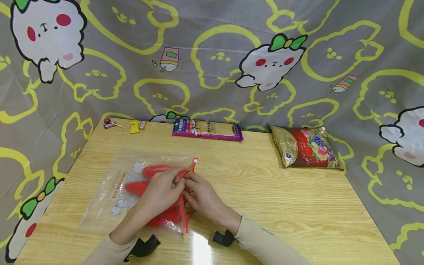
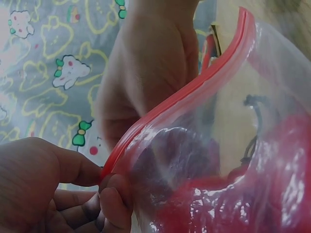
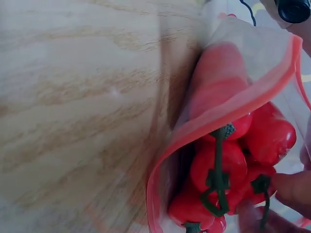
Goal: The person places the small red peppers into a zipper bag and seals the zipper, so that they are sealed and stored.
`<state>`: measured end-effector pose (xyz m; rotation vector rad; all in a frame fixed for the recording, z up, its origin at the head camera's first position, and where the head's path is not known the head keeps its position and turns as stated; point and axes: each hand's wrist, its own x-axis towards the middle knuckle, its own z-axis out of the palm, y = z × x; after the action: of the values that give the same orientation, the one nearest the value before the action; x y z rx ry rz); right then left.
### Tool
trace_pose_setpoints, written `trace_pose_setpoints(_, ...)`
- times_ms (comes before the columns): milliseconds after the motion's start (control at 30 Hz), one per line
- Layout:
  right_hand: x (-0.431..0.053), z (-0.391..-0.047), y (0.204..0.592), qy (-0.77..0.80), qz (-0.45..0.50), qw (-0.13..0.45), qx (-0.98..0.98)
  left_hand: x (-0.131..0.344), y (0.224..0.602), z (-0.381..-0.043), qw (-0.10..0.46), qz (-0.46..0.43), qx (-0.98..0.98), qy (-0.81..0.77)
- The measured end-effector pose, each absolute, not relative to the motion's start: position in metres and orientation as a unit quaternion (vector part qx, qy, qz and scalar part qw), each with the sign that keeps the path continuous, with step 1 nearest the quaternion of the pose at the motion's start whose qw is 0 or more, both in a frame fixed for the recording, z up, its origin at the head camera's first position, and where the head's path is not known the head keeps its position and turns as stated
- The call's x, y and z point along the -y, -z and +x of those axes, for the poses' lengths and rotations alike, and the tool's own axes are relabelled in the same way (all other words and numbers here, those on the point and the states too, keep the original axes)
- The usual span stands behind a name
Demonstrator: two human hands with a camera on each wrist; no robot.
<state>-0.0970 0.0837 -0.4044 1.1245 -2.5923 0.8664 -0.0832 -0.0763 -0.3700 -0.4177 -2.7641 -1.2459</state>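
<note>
A clear zip bag (image 1: 102, 195) with a red zip edge and printed white animals lies on the table. Several red peppers (image 3: 218, 80) with green stems fill it, their stems toward the parted mouth. The left hand (image 1: 162, 193) pinches the red edge between thumb and fingers, as the left wrist view shows. At the mouth, the right hand (image 1: 205, 195) faces the left, its fingertips close by the zip. In the right wrist view, blurred fingers (image 3: 294, 189) come right up to one pepper's stem (image 3: 265, 208); I cannot tell whether they pinch it.
Along the table's back lie a lollipop (image 1: 107, 120), small yellow and orange packets (image 1: 134, 127) and a long purple-edged food packet (image 1: 212, 129). A gold and red fruit-print bag (image 1: 306, 147) lies at the back right. Patterned grey cloth (image 1: 218, 22) stands behind the table.
</note>
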Motion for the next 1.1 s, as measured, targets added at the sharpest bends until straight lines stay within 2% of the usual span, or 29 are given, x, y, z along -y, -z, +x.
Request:
trace_pose_setpoints(167, -0.083, -0.097, 0.408, -0.255, 0.396, 0.093, 0.877, 0.075, 0.368, -0.083, 0.035, -0.136, 0.902, 0.408)
trace_pose_setpoints(400, -0.095, -0.090, 0.399, -0.284, 0.358, 0.076, 0.886, 0.073, 0.368, -0.084, 0.044, -0.147, 0.901, 0.405)
trace_pose_setpoints(667, -0.134, -0.095, 0.390, -0.313, 0.332, 0.109, 0.883, 0.070, 0.367, -0.083, 0.043, -0.158, 0.902, 0.400)
trace_pose_setpoints(867, -0.163, -0.108, 0.396, -0.311, 0.300, 0.033, 0.901, 0.067, 0.367, -0.076, 0.038, -0.171, 0.898, 0.403)
trace_pose_setpoints(1100, -0.170, -0.113, 0.409, -0.295, 0.342, -0.038, 0.891, 0.060, 0.364, -0.065, 0.036, -0.252, 0.890, 0.379)
